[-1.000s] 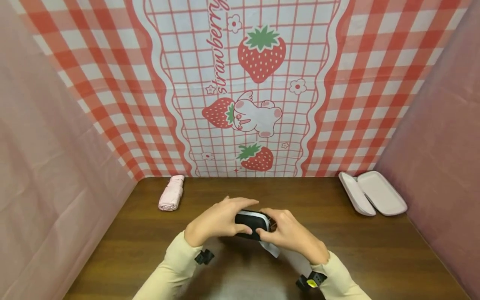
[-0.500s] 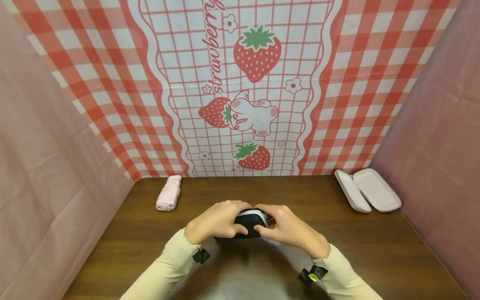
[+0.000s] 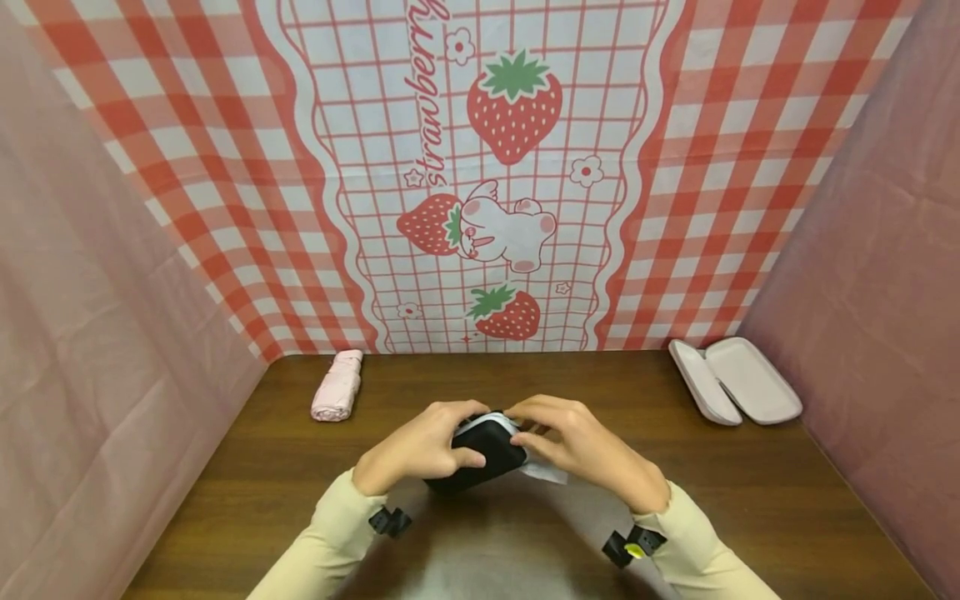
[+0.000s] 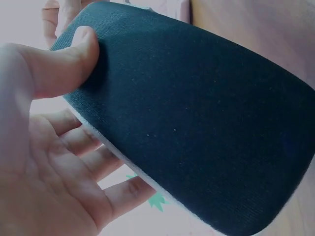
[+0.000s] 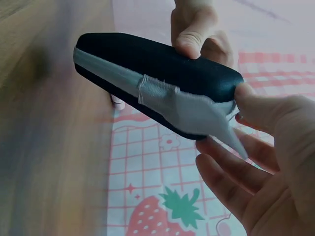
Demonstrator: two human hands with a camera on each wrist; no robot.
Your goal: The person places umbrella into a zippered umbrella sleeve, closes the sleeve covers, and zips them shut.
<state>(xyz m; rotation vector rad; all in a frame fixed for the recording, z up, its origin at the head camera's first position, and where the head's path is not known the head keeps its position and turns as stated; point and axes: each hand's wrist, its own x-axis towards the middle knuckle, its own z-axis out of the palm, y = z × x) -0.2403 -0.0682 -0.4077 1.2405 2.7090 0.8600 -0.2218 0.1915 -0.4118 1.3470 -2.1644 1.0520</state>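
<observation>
A black zip case (image 3: 480, 458) with rounded corners and a pale band along its edge is held tilted over the table between both hands. My left hand (image 3: 412, 450) grips its left part, the thumb on the black face (image 4: 187, 108) and the fingers behind the edge. At the other end my right hand (image 3: 573, 429) pinches the corner, with the thumb at the band and the fingers on the far side. In the right wrist view a white fabric flap (image 5: 202, 118) hangs out along that band near the right fingertips.
A rolled pink cloth (image 3: 337, 386) lies at the back left of the brown table (image 3: 247, 475). Toward the back right rests an opened pale case (image 3: 753, 383), its two halves spread. A strawberry-print cloth (image 3: 510, 208) hangs behind, with pink drapes at both sides.
The black case has tilted and shifted slightly left with my left hand, showing more of its black face. My right thumb has moved up to the corner, and the white flap shows again below.
</observation>
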